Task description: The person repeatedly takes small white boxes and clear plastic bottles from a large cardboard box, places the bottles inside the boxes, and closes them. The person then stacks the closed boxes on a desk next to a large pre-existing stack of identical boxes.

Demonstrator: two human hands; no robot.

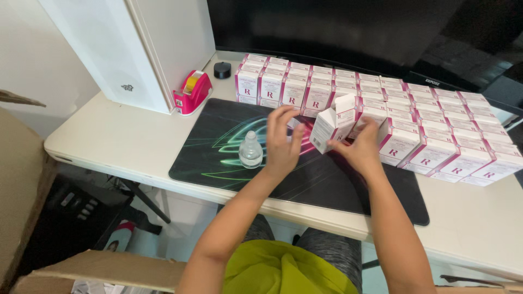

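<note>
While gripping a small white-and-pink carton (332, 126) with its top flap open, right hand (359, 149) fingers pinched on its lower corner, tilted mouth-up toward the left hand (283, 142). Left fingers spread wide, holding nothing, hovering just beside a small clear glass vial (250, 149) upright on the dark, smooth desk mat (218, 163). Behind, matching closed cartons (414, 117) packed in tight rows on the white table (125, 144). Glossy pink tape dispenser (192, 92) near the white cabinet (136, 49).
</note>
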